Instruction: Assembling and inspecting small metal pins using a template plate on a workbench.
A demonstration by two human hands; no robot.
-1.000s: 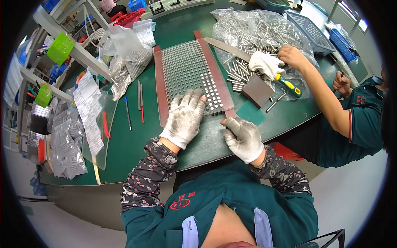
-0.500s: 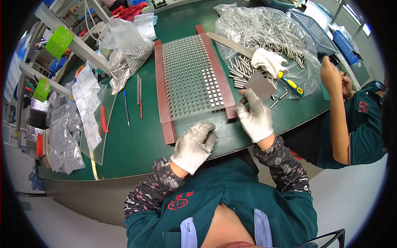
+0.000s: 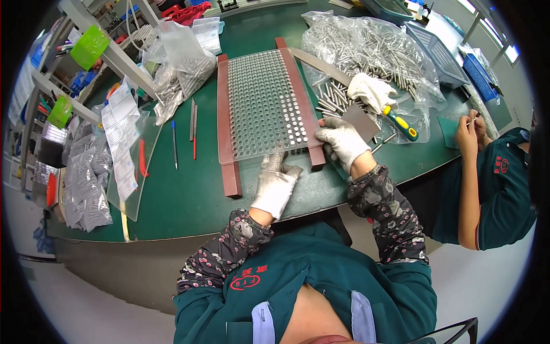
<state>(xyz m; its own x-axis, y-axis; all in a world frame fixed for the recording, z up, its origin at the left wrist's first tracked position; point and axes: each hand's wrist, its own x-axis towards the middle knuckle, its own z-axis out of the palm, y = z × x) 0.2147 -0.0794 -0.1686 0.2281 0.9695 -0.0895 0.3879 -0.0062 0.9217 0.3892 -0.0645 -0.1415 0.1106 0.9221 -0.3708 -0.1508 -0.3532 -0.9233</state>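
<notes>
Item: perforated tray (image 3: 260, 103), partly filled with pins. Left hand (image 3: 276, 184) grips near edge, fingers curled on it; right hand (image 3: 342, 141) clamps right rail (image 3: 301, 97). Step judged: steadying; next calls for even grip.

Screwdriver (image 3: 400, 122), red pen (image 3: 194, 132), blue baskets (image 3: 438, 54)

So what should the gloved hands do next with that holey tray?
Probably the right hand should pick a metal pin from the loose pile beside it: the perforated tray shows empty holes, and the left hand steadies its near edge.
</notes>
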